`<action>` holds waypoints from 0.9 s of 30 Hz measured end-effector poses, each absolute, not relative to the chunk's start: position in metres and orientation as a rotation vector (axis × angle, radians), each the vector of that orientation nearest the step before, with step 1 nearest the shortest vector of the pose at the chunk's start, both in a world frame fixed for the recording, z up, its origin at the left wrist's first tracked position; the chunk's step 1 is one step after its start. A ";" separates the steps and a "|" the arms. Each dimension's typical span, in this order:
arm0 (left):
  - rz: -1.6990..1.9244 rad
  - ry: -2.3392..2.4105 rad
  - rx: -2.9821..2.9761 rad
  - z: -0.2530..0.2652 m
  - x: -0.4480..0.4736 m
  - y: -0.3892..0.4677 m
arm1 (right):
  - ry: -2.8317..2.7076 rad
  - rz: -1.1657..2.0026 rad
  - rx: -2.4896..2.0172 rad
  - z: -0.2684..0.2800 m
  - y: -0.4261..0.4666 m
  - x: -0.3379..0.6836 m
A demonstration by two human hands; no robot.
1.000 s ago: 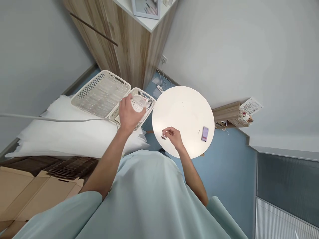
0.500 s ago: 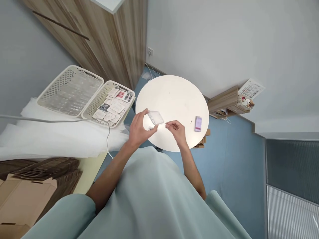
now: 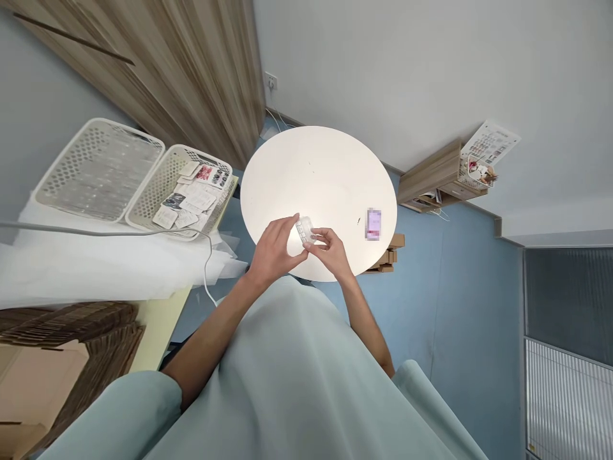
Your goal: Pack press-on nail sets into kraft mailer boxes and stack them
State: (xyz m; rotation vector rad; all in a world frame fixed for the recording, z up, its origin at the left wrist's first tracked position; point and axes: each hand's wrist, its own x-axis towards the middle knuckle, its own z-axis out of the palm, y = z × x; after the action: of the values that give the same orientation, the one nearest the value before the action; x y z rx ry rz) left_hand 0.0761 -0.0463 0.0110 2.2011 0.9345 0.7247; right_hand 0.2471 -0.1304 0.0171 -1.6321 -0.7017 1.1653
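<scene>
Between my two hands is a small clear plastic case (image 3: 304, 229), held over the near part of the round white table (image 3: 320, 166). Small details along its left side are too fine to make out. My left hand (image 3: 274, 248) grips the left side of the case, thumb below and fingers above. On the other side, my right hand (image 3: 330, 251) has its thumb and fingertips closed on the case's right part, covering some of it. A phone-like purple object (image 3: 373, 224), blurred out, lies at the table's right.
Left, a white basket of clear packs (image 3: 48, 185) stands beside a white basket of cards (image 3: 138, 207). White wrapping sheets (image 3: 96, 268) and a cable (image 3: 209, 255) lie near them. Flattened cardboard boxes (image 3: 43, 383) are below. Right stands a wooden shelf (image 3: 431, 176).
My right hand has moved left from beside the case and taken hold of it. The case has turned in my left hand. The whole view has shifted slightly.
</scene>
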 end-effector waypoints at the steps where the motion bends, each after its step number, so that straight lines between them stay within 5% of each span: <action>1: 0.715 0.924 2.191 0.011 0.077 -0.048 | -0.699 1.166 -1.635 0.017 -0.132 0.248; 13: 0.315 0.883 1.151 0.012 0.071 -0.046 | -0.631 1.299 -1.503 -0.001 -0.154 0.247; 27: 0.189 0.836 1.155 0.018 0.057 -0.052 | -0.743 1.431 -1.462 -0.001 -0.174 0.244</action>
State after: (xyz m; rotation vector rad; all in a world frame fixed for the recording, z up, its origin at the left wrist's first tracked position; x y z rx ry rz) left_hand 0.0572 -0.0518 0.0177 1.1547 0.8357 0.1894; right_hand 0.2442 -0.1742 -0.0010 -1.4622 -0.7429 1.4315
